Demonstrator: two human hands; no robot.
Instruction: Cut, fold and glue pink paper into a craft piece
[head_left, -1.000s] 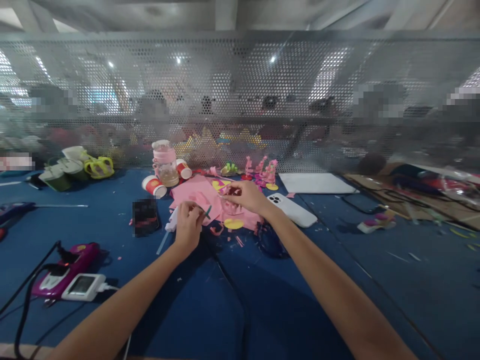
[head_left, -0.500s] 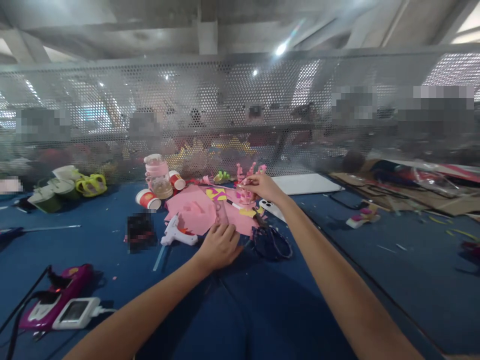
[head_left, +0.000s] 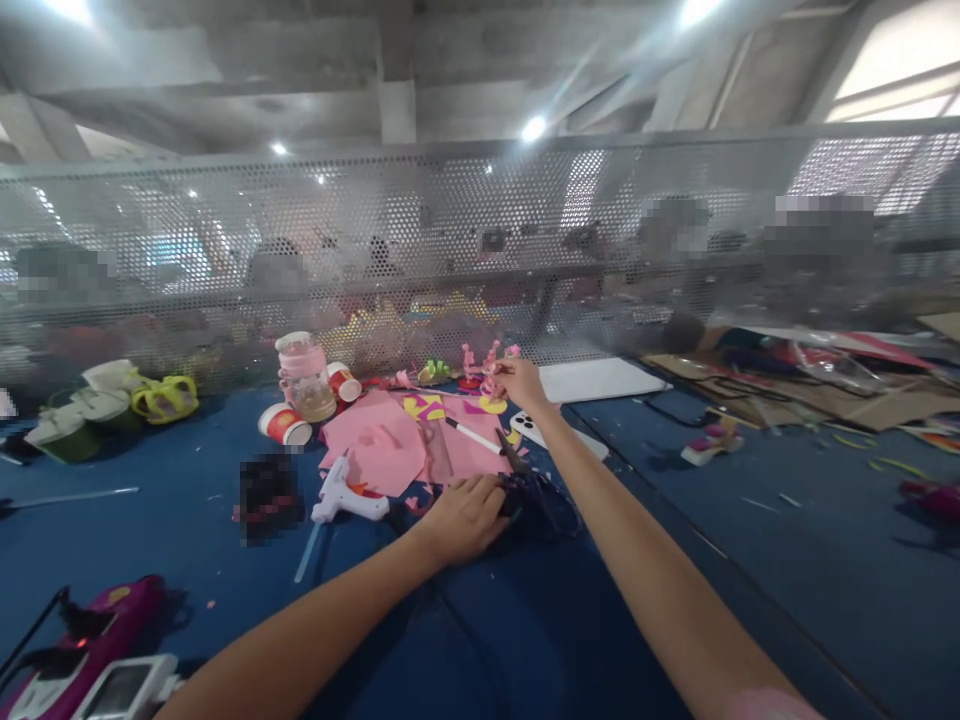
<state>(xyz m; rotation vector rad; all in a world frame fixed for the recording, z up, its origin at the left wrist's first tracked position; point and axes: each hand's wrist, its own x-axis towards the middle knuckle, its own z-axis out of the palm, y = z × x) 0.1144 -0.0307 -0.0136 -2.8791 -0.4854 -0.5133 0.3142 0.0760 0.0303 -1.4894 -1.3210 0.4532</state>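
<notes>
My left hand (head_left: 469, 517) rests low on the blue table, its fingers curled over the dark blue handles (head_left: 553, 503) of a pair of scissors; the blades (head_left: 511, 455) point away from me. Farther off, my right hand (head_left: 523, 385) is closed in a pinch at a small pink paper piece (head_left: 491, 384). Its fingertips partly hide that piece. Several curled pink paper shapes (head_left: 468, 360) stand upright beside it. Pink paper sheets (head_left: 367, 445) lie left of the hands, with a white pen (head_left: 474, 437) and yellow-and-purple scraps (head_left: 424, 407) on top.
A white glue gun (head_left: 345, 492) lies left of my left hand. Behind it are red paper cups (head_left: 285, 425) and a pink-topped jar (head_left: 309, 375). A white phone (head_left: 559, 432) lies under my right forearm. A purple power strip (head_left: 90, 640) sits near left; a perforated screen (head_left: 420, 230) closes the back.
My left hand has moved right, from the pink paper to the scissors handles. My right hand stays at the pink paper shapes. The camera view has tilted up slightly.
</notes>
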